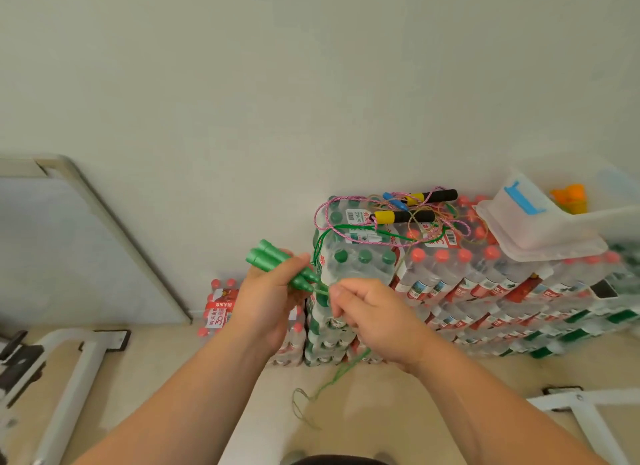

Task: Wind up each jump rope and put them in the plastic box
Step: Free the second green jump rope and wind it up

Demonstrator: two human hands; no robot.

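The left hand [263, 302] is raised in front of the chest, forearm angling up from the lower left, its fingers and thumb curled round the two handles [277, 265] of the green jump rope, held side by side with their butt ends pointing up and left. The right hand [377, 312] comes in from the lower right, just beside the handles' tips, and pinches the green cord [337, 374] between thumb and curled fingers. From there one run of cord climbs onto the stacked packs of bottled water [460, 284], and another drops behind the right wrist to the floor, where its end blurs into a thin loop.

On top of the packs lies a tangle: a pink cord with black-and-yellow handles [403, 217] and a blue handle [394, 199]; which cord joins which is hard to tell. The plastic box [554, 232] sits on the packs to the right, partly cut off by the frame edge.
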